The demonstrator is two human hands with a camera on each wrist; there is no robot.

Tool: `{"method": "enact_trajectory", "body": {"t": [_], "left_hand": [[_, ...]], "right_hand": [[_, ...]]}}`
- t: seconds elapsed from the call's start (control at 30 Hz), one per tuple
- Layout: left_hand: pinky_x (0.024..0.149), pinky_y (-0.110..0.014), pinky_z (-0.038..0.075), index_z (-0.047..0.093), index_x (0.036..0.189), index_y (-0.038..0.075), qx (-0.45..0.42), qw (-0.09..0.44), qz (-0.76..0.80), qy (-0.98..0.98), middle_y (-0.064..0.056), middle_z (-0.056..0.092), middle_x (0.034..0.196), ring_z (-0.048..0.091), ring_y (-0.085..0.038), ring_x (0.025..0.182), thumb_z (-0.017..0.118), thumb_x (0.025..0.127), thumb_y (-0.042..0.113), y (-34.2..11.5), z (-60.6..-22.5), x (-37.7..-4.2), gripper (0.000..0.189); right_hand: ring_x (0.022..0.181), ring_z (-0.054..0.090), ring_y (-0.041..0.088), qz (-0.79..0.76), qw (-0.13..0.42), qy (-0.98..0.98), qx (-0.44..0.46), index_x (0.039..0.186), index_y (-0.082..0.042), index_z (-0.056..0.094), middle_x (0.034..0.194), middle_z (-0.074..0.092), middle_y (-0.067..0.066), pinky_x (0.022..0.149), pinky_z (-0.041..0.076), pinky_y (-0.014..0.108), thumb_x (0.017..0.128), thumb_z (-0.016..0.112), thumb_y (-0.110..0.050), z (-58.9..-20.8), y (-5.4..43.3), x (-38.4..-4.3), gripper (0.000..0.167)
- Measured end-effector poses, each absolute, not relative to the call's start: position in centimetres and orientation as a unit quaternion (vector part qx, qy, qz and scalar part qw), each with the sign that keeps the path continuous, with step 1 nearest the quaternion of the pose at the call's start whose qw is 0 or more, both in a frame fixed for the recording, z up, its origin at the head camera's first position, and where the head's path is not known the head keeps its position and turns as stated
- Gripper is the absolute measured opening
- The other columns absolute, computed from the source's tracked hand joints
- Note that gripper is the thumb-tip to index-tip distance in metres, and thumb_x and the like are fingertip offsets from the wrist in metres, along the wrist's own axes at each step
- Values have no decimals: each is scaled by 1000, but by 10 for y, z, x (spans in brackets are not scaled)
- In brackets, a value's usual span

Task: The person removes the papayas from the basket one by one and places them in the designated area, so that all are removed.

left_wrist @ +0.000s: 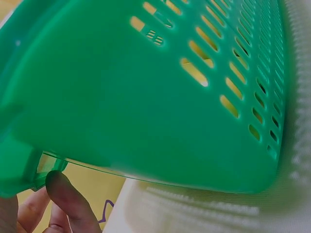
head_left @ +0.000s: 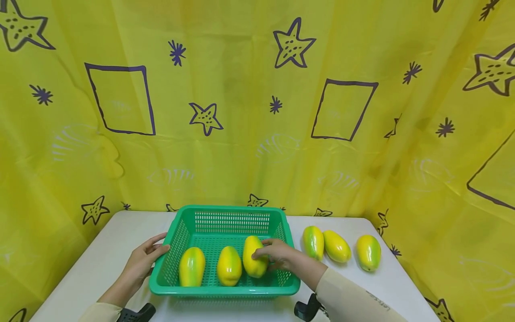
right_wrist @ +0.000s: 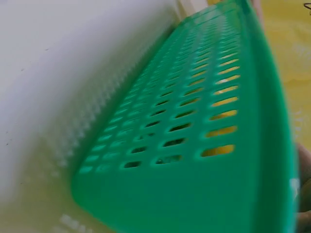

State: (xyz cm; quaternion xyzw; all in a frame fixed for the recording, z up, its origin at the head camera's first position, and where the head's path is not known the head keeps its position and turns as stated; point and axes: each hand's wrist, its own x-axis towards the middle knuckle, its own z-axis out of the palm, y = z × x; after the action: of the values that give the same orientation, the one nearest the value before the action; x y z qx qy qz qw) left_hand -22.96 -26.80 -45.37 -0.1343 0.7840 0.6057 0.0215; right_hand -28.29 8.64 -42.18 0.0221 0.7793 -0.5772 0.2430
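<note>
A green plastic basket [head_left: 225, 290] with slotted walls stands on the white table. My left hand [head_left: 142, 260] grips its left rim; in the left wrist view the fingers [left_wrist: 70, 201] curl at the rim's underside. Inside the basket my right hand [head_left: 278, 254] holds a yellow-green mango [head_left: 252, 257] near the right wall, thumb and fingers around its side. Two more mangoes, one at the left [head_left: 192, 267] and one in the middle [head_left: 229, 266], lie in the basket. The right wrist view shows mostly the basket's outer wall [right_wrist: 170, 194], with a bit of the hand at the right edge.
To the right of the basket, on the table [head_left: 338, 295], lie three mangoes: a greenish one [head_left: 313, 242] and a yellow one [head_left: 337, 246] side by side, and another [head_left: 368, 253] farther right. A yellow patterned curtain [head_left: 233, 165] hangs behind and at both sides.
</note>
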Motion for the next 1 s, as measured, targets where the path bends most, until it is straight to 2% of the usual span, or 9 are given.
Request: {"method": "enact_trajectory", "body": {"t": [0.27,0.5,0.67,1.0], "left_hand": [[78,-37,59,35,151,7,-139,22,602,786,-23,54,131,63,-12,92,62,97,34,-268,-453,-230,66],[76,-35,59,33,152,7,-136,23,603,785,-23,54,131,62,-11,91,61,98,34,-269,-454,-230,66],[76,-35,59,34,152,7,-134,23,603,786,-22,55,131,62,-11,91,61,98,34,-269,-453,-230,67],[77,-36,59,34,151,7,-133,24,603,787,-22,55,131,63,-12,91,62,97,35,-268,-453,-229,67]], "right_hand": [[123,41,59,-630,271,727,37,142,6,37,134,41,33,96,42,69,78,72,-1,-413,90,-282,73],[121,45,51,-658,317,683,15,148,5,31,135,41,28,100,39,68,86,64,-3,-407,99,-280,71],[122,43,46,-673,346,654,1,150,4,29,134,43,23,104,36,67,89,60,-4,-403,107,-278,69],[133,35,53,-691,350,632,0,152,4,22,141,37,28,106,34,66,90,58,1,-397,122,-272,72]]}}
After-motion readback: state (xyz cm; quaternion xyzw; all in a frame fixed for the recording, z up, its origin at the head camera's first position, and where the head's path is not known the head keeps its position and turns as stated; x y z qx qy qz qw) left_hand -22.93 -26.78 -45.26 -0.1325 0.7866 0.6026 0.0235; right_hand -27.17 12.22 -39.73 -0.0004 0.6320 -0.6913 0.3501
